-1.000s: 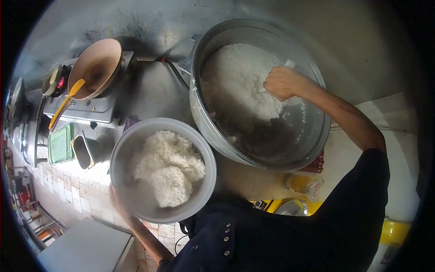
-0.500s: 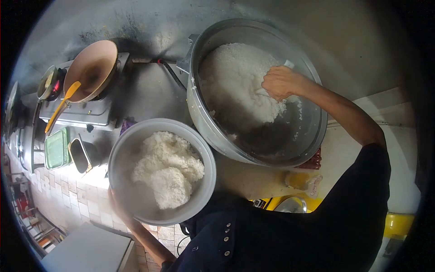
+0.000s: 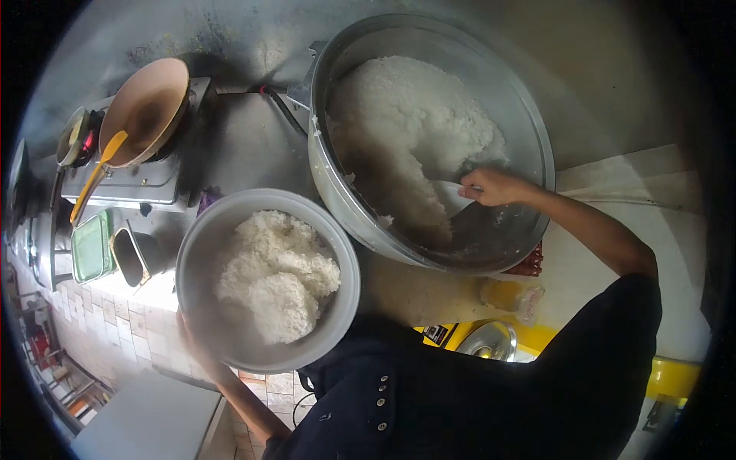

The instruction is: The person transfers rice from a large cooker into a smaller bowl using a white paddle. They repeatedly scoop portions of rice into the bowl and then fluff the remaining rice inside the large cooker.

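Note:
My right hand is closed around the handle of a white rice paddle. Its blade dips into the cooked white rice heaped inside a large metal pot. Closer to my body, my left hand grips the outer side of a smaller grey metal pot at its lower left; most of those fingers are behind the wall. That smaller pot is tilted towards me and holds a clumped mound of rice.
At left a wide pan with an orange spatula stands on a gas stove. A green-rimmed tray and a rectangular metal container lie near the counter edge. A bag of yellow stuff is below the large pot.
My right hand has moved towards me inside the large pot, turning the paddle so its blade now shows at the rice's near edge. My left hand keeps its hold on the smaller pot.

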{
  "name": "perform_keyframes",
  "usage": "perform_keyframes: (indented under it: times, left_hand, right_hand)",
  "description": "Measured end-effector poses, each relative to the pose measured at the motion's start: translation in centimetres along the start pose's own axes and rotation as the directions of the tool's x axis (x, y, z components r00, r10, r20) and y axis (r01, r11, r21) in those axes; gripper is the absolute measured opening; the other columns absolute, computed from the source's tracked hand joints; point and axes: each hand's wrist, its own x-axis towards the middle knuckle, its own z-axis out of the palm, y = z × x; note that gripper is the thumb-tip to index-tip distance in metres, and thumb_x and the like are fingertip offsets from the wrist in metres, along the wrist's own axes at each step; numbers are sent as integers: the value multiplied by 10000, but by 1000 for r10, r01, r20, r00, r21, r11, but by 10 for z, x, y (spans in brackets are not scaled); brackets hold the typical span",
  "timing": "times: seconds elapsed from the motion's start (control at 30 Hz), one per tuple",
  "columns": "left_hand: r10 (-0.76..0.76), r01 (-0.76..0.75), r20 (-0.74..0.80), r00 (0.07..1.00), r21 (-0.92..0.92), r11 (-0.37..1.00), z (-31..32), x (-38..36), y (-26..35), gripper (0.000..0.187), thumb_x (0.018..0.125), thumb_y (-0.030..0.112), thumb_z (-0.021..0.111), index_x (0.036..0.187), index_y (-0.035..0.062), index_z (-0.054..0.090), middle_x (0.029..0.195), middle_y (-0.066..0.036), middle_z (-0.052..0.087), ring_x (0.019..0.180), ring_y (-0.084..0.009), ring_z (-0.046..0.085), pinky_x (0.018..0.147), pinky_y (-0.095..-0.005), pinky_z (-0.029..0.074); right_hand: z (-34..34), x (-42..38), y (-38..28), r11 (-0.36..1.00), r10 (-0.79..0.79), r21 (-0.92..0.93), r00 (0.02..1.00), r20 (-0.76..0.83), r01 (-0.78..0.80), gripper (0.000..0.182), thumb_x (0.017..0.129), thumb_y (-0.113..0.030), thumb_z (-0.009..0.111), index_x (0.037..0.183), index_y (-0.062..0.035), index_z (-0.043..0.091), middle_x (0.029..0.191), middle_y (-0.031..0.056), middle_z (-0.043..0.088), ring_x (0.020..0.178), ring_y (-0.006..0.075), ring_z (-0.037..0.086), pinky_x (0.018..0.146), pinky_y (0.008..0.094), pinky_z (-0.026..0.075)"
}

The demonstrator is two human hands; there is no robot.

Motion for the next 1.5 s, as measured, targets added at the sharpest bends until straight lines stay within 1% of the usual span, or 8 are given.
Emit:
perform_keyframes:
  times: [0.27,0.6,0.93,1.0,1.13,1.23,1.33,1.5]
  left_hand:
    - [-53,81,-169,984,163,983,0,4,0,451,998,327,418,1261,-24,523,1141,-115,589,1027,-208,551,870,-335,439]
    - [57,-58,20,998,56,997,5,1,12,459,997,333,402,1257,-28,514,1090,-131,592,965,-218,572,817,-332,461]
    - [0,4,-91,996,46,999,7,0,6,393,1001,292,410,1197,-22,541,1053,-102,594,925,-168,561,806,-291,453]
    - [-2,6,-88,996,43,999,11,-3,13,387,1001,285,416,1202,-21,542,1068,-105,592,941,-174,558,821,-299,450]
    - [-8,9,-24,1000,5,1000,15,-3,29,385,1001,278,422,1210,-22,540,1098,-111,586,975,-187,552,850,-313,444]
    - [-13,16,48,999,-58,998,20,-4,36,390,1002,279,422,1216,-26,538,1118,-117,581,1000,-197,548,871,-324,440]
    - [-17,30,-185,982,67,997,-28,5,-43,403,1000,290,432,1228,-28,531,1132,-122,582,1025,-206,545,889,-332,436]
    - [-16,19,-56,998,46,999,-20,4,-21,412,997,297,446,1238,-26,534,1143,-125,586,1040,-208,552,898,-331,439]
  right_hand:
    - [-40,-3,-29,895,161,-415,986,-38,-162,294,934,-273,525,877,-1,622,721,222,598,726,421,590,677,485,440]
    - [25,50,19,991,-93,-85,983,156,107,240,891,-168,509,841,56,578,804,265,586,786,407,584,697,488,422]
    - [51,53,47,990,133,-70,979,152,-123,361,769,-48,541,1098,98,511,1027,319,554,896,391,568,751,466,448]
    - [66,53,83,995,-101,3,989,105,101,463,758,-49,564,1190,78,458,1112,310,524,989,409,552,806,470,450]
    - [69,42,91,986,-156,53,988,4,156,552,792,-199,621,1262,29,440,1228,254,486,1161,390,470,994,456,388]
    - [68,34,94,998,-48,-51,998,-40,46,605,782,-134,644,1304,34,390,1272,254,487,1204,381,482,1015,405,400]
    - [44,31,96,991,33,134,993,-116,-18,650,779,-162,672,1324,23,372,1299,244,472,1237,364,458,1037,402,378]
    - [-22,-4,142,900,192,429,951,-242,-73,728,775,-209,720,1359,6,343,1344,226,446,1292,336,418,1074,395,343]
